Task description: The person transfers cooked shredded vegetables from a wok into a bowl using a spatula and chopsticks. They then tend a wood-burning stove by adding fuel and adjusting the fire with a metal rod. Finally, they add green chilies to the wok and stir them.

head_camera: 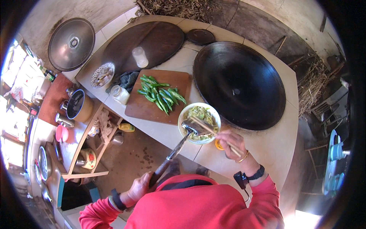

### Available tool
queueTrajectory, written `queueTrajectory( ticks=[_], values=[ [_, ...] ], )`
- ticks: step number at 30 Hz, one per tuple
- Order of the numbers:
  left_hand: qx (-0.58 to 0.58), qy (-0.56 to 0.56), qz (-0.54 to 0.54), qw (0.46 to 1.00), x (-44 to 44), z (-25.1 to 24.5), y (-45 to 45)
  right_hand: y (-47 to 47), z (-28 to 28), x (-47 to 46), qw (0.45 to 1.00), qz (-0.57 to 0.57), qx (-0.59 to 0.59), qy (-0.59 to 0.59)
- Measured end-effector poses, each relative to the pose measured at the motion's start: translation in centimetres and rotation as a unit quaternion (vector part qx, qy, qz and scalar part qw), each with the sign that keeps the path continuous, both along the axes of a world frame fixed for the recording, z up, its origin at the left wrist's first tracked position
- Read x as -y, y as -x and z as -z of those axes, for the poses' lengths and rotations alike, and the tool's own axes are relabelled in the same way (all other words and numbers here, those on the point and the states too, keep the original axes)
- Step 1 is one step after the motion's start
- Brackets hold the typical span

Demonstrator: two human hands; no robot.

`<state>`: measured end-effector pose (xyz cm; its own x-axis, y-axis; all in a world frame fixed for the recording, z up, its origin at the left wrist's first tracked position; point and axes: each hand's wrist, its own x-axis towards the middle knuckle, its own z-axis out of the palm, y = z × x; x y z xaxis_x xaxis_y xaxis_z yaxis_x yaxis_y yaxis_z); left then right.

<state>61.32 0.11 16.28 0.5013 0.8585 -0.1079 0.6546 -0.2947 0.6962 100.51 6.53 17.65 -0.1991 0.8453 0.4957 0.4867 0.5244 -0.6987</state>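
Observation:
My left hand (140, 186) is closed round the handle of a metal wok spatula (177, 150), whose blade rests over a white bowl (180, 126) of cooked, shredded green vegetables (201, 113). Wooden chopsticks (203, 124) are in my right hand (232, 145), their tips at the spatula's blade above the food. The bowl stands at the corner of a wooden cutting board (137, 107), on which halved green peppers (161, 96) lie in a pile. Behind and right of the bowl is a large black wok (240, 86) set into the tiled stove; no food shows in it.
Left of the board stand an open glass jar (120, 95), a dark cloth (127, 81) and a patterned bowl of garlic (102, 75). Another jar (140, 57) sits on a big round wooden lid (160, 37). A yellow-orange lid (219, 145) lies beside my right hand. Shelves with pots are at left.

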Motion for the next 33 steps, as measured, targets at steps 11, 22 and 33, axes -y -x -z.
queueTrajectory(
  ticks=[11,22,33],
  values=[
    [-0.015,-0.017,-0.005,1.0,0.0,0.1,1.1,0.4,-0.3,0.2,1.0,0.019,0.018,0.014],
    [-0.016,0.001,-0.023,1.0,-0.4,0.2,2.6,1.2,0.1,-0.6,0.998,0.059,0.006,-0.006],
    [-0.001,-0.07,0.018,0.997,-2.9,0.6,3.7,0.8,-0.8,0.0,0.979,0.162,-0.119,0.017]
  ],
)
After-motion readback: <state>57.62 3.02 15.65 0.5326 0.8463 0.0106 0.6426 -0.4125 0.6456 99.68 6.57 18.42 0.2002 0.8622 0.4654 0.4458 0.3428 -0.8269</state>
